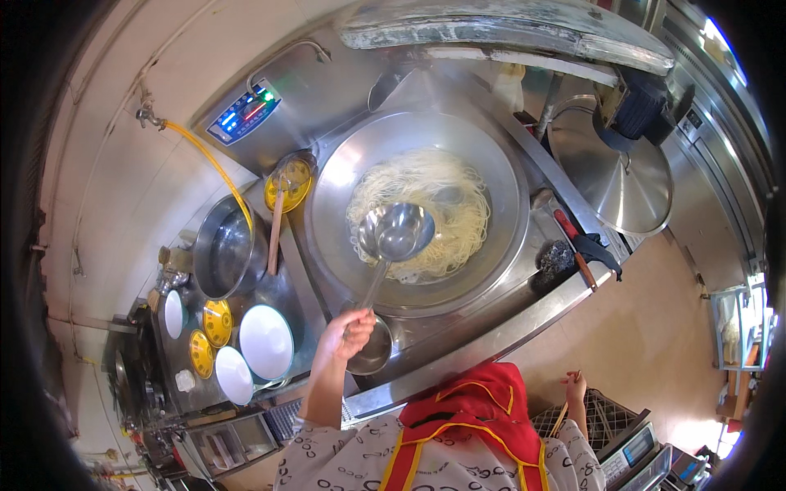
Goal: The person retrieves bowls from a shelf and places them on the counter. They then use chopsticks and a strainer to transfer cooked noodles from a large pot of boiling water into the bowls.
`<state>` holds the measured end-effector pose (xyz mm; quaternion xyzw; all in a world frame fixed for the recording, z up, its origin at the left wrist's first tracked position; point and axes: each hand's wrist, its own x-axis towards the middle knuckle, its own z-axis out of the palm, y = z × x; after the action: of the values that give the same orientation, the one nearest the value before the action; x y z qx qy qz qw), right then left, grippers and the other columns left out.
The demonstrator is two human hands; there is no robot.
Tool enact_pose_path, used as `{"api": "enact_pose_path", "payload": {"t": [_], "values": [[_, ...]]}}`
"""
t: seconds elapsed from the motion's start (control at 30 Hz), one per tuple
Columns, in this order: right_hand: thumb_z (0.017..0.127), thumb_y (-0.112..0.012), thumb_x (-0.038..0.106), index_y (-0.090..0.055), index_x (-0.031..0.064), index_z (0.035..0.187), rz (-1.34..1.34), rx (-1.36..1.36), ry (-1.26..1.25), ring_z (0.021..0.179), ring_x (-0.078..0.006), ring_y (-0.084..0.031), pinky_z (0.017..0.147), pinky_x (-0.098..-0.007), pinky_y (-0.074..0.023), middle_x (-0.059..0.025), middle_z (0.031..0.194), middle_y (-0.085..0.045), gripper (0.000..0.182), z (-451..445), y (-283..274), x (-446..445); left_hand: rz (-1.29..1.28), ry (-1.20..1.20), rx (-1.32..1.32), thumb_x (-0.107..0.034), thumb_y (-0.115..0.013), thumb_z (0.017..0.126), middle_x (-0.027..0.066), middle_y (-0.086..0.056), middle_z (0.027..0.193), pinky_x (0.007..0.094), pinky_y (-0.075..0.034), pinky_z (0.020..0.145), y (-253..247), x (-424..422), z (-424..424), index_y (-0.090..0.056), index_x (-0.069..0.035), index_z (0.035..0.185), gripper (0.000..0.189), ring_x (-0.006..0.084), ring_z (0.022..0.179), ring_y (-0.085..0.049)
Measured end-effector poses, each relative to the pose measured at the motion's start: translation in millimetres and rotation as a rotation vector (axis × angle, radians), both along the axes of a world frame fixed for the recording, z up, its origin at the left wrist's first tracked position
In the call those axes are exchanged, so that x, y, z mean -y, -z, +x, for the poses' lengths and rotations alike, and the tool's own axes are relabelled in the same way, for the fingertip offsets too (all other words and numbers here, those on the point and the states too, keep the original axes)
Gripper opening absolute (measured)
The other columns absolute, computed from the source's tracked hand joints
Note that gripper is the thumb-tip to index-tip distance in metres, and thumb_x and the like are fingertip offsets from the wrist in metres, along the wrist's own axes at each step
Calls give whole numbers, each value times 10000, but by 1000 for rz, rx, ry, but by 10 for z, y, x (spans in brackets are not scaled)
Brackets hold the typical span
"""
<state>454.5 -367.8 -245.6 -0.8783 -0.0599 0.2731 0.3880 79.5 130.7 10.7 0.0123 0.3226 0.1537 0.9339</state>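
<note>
My left hand (355,334) grips the handle of a steel ladle (396,232). The ladle's shiny bowl is over the noodles, and I cannot tell whether it touches them. Pale noodles (424,172) lie in cloudy liquid in a large round steel wok (503,245), with faint steam above. At my right side, away from the wok, my right hand (575,388) is closed around thin wooden sticks (560,420) that look like chopsticks. Below the ladle's handle, partly behind my left hand, sits a small steel bowl (374,350).
Left of the wok are a steel pot (224,245) with a yellow hose (209,156) in it, a strainer (291,175), white bowls (266,342) and yellow bowls (218,322). A scrubber (554,264) and red-handled tool (565,224) lie right. A conical lid (620,178) stands beyond.
</note>
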Motion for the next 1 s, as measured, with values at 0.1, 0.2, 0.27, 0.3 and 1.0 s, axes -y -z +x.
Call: {"api": "enact_pose_path", "payload": {"t": [0.1, 0.2, 0.27, 0.3, 1.0], "values": [[903, -452, 90, -569, 14, 896, -7, -22, 73, 588, -144, -614, 565, -270, -457, -58, 685, -595, 140, -88, 17, 167, -96, -63, 74, -67, -491, 893, 36, -443, 740, 164, -308, 365, 17, -255, 260, -495, 44, 896, 111, 47, 511, -422], [901, -454, 90, -567, 14, 895, -36, -87, 146, 579, -138, -605, 560, -267, -451, -58, 679, -595, 136, -176, 30, 301, -110, -137, 118, -39, -491, 886, 35, -443, 727, 174, -317, 365, -8, -492, 363, -465, 6, 810, 92, 56, 507, -421], [899, -456, 88, -566, 14, 894, -58, -99, 187, 569, -134, -597, 552, -267, -447, -61, 677, -594, 133, -214, 69, 338, 0, -163, 25, -42, -505, 882, 31, -444, 714, 178, -317, 368, -15, -555, 310, -461, -7, 795, 103, 56, 506, -420], [899, -456, 84, -567, 13, 893, -53, -92, 191, 567, -134, -596, 551, -265, -446, -62, 676, -594, 132, -232, 81, 365, 57, -173, -19, -44, -512, 879, 29, -445, 708, 179, -317, 369, -5, -592, 282, -459, -13, 788, 110, 56, 506, -419], [908, -423, 109, -565, -20, 952, -69, -129, -188, 605, -163, -612, 597, -304, -480, -105, 808, -615, 197, 135, 103, -607, 1157, -284, -1168, -31, -563, 840, 45, -465, 618, 252, -311, 316, -646, -75, -1154, -350, -18, 992, 263, 94, 356, -411]]}}
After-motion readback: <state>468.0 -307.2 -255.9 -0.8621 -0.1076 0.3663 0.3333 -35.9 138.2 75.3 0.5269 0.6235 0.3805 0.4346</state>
